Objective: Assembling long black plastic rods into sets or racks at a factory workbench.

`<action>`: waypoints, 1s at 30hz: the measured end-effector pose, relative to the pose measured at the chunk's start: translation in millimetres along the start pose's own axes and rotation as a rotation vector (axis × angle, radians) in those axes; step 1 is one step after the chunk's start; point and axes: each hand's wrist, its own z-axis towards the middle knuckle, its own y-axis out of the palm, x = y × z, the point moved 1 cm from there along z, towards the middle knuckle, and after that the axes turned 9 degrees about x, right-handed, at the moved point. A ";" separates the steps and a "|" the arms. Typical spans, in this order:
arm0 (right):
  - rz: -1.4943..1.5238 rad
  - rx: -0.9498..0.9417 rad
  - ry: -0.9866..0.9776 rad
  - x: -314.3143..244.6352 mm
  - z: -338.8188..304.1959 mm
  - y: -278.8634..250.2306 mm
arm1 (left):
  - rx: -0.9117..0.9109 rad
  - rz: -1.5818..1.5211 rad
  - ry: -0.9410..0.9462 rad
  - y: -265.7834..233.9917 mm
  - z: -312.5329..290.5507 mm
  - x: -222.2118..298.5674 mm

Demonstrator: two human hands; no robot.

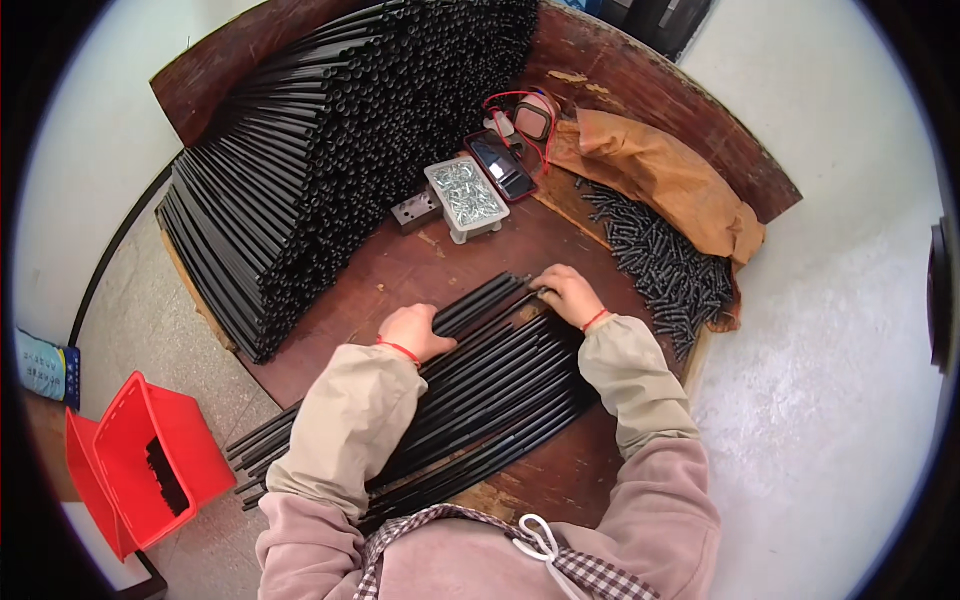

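Observation:
Many long, thin black tubes [490, 385] lie side by side in front of me, slanting from lower left to upper right. My left hand [412, 334] is closed on a black tube at the far side of this layer, its fingers partly hidden. At the tubes' right ends, the fingertips of my right hand [568, 295] pinch the end of a black tube. Whether a small part is also between those fingertips is hidden. To the right of that hand, small black ribbed pieces [665, 255] lie in a heap.
A large stack of black tubes [330, 150] fills the far left of the brown table [350, 310]. Behind my hands stand a grey tray of small metal parts [468, 195], a metal block [415, 211] and a phone [502, 166]. Brown wrapping [670, 175] borders the heap. Red bins [160, 450] are at left.

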 end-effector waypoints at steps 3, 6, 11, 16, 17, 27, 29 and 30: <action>0.061 -0.065 -0.027 -7.2 1.6 1.6 | -0.018 -0.046 0.022 -0.5 -1.9 3.5; 0.213 -0.139 0.078 -9.4 2.1 -7.1 | -0.040 -0.057 -0.004 -4.6 -5.4 5.1; 0.209 -0.134 0.126 -8.2 -0.1 -6.1 | -0.032 -0.010 -0.004 -0.3 -8.3 9.0; 0.311 -0.123 0.274 -6.8 -2.0 -1.8 | -0.005 0.027 -0.010 0.3 -12.6 16.6; 0.351 -0.122 0.320 -6.2 -2.6 -1.5 | 0.003 0.033 -0.013 0.6 -13.4 17.4; 0.143 -0.178 0.025 -10.9 -2.8 -2.4 | 0.013 0.090 -0.042 3.0 -14.9 21.4; 0.315 -0.177 0.151 -14.6 -0.5 -0.9 | 0.032 0.116 -0.054 8.0 -16.1 20.4; 0.484 -0.179 0.274 -16.4 1.6 -0.5 | 0.051 0.137 -0.068 11.6 -15.8 19.0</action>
